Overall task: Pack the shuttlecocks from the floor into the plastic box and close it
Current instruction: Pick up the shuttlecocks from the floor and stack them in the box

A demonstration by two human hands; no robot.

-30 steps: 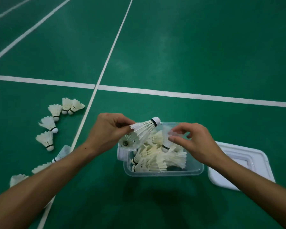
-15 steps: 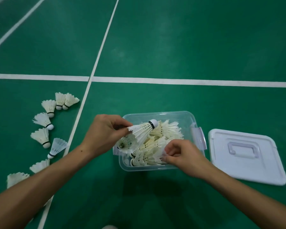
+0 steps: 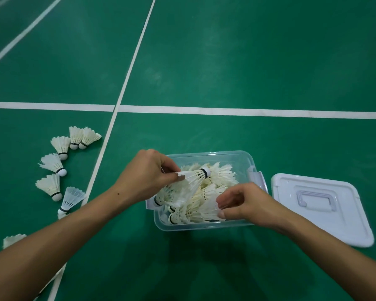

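A clear plastic box (image 3: 206, 225) is sitting on the green floor (image 3: 226, 61), and it is holding a big pile of white shuttlecocks (image 3: 217, 177). The left hand (image 3: 148, 174) is pinching the feather edge of one shuttlecock (image 3: 195, 178) over the box. Its white round tip is pointing up and to the right. The right hand (image 3: 248, 205) is reaching over the near right side of the box. Its fingers are curling and touching the feathers of a shuttlecock in the pile (image 3: 204, 210), and the thumb is resting near the box rim. I cannot tell if this hand is really gripping it.

The white lid (image 3: 326, 213) is lying flat on the floor just beside the box, on the right, with its handle facing up. The box is sitting open.

More loose shuttlecocks (image 3: 52, 166) are lying on the floor to the left, in a curved row beside a white court line (image 3: 126, 79). One of them (image 3: 71, 197) is looking bluer than the others.
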